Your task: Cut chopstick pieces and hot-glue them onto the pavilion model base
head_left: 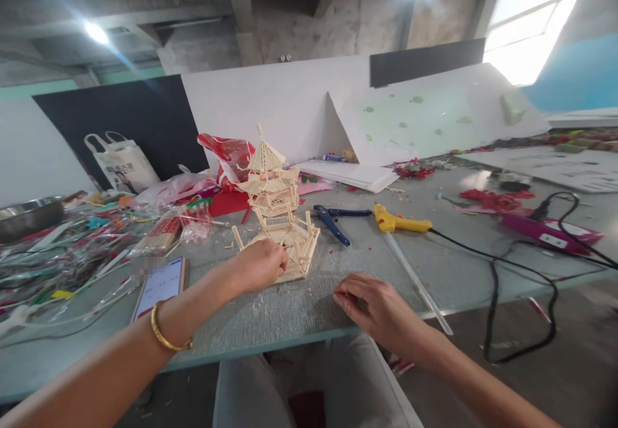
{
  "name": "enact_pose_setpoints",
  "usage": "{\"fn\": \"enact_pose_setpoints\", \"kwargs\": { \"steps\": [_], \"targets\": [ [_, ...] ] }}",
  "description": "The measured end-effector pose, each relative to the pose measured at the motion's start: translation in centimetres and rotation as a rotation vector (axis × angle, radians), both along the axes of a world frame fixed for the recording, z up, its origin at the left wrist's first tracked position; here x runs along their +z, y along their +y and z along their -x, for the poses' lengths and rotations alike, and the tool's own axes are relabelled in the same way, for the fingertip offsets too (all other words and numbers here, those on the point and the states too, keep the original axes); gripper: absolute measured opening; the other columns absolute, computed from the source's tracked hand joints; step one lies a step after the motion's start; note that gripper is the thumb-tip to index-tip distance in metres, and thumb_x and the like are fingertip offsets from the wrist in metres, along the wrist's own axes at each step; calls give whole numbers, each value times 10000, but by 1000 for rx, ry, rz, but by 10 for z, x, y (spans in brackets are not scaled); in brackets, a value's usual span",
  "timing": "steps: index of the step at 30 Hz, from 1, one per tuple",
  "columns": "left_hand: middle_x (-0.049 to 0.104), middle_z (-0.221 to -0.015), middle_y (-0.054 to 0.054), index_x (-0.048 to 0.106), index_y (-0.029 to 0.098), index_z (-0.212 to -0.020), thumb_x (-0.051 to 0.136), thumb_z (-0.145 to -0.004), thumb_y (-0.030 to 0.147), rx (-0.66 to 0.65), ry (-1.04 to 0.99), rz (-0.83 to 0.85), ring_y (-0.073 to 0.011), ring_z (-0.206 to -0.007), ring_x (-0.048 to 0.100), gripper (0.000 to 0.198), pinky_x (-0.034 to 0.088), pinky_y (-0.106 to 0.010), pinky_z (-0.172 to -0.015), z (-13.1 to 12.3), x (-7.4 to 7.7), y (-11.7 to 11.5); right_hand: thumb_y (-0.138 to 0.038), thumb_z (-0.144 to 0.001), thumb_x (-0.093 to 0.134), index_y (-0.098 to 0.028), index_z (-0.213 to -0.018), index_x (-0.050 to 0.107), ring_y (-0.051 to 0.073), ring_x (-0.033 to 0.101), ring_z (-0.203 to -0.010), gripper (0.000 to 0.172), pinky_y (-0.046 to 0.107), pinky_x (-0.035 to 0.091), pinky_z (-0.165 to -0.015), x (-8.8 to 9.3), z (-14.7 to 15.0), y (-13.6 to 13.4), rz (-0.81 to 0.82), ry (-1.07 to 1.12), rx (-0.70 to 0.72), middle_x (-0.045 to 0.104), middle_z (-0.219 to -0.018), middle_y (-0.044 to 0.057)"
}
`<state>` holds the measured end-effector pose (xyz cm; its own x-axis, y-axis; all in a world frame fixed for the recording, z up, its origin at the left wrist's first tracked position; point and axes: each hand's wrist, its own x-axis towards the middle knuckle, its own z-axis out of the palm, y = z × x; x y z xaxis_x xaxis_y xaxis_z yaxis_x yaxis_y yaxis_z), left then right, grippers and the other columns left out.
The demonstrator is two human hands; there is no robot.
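A pagoda-like model of pale wooden sticks has a pointed roofed tower (268,183) at the back and a many-sided stick base (309,248) with upright posts in front. My left hand (264,263), with a gold bangle at the wrist, reaches over the front of that base. Its fingers are closed, and whatever they grip is hidden behind the knuckles. Curled fingers bring my right hand (364,299) to rest near the table's front edge, right of the model; nothing shows in it. Beyond it lie dark blue pliers (333,222) and a yellow glue gun (400,221).
A clear glue stick (418,283) sticks out toward the table edge. The glue gun's black cord (492,257) loops right near a purple power strip (550,230). At left lie a phone (160,286), bundled sticks (161,230) and a heap of wrapped materials (62,267). White boards stand behind.
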<state>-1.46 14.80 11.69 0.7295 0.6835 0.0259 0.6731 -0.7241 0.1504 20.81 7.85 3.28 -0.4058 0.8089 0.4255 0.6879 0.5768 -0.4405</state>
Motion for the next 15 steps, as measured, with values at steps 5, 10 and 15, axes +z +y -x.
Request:
{"fn": "enact_pose_setpoints", "kwargs": {
  "steps": [5,10,15],
  "targets": [
    [571,-499,-27,616,151,-529,454,-664,37,15,47,-20,-103,-478,444,239,257,-241,-492,-2,1,-2,-229,-897,413,-148,-817,607,117,509,-681,225,257,387,-646,-2,0,2,-16,8,1,575,-730,37],
    [613,-554,-45,639,152,-573,452,-669,44,27,83,-30,-110,-514,479,235,274,-236,-502,-2,0,-2,-232,-901,404,-145,-803,602,117,509,-680,238,254,387,-643,-3,1,3,-1,5,-3,571,-728,35],
    [624,-576,-38,645,160,-591,449,-677,59,34,101,-43,-118,-541,514,237,293,-233,-510,-2,-2,0,-239,-897,410,-152,-810,607,119,509,-691,232,251,385,-655,-3,2,3,15,8,-9,570,-733,32]
  ]
}}
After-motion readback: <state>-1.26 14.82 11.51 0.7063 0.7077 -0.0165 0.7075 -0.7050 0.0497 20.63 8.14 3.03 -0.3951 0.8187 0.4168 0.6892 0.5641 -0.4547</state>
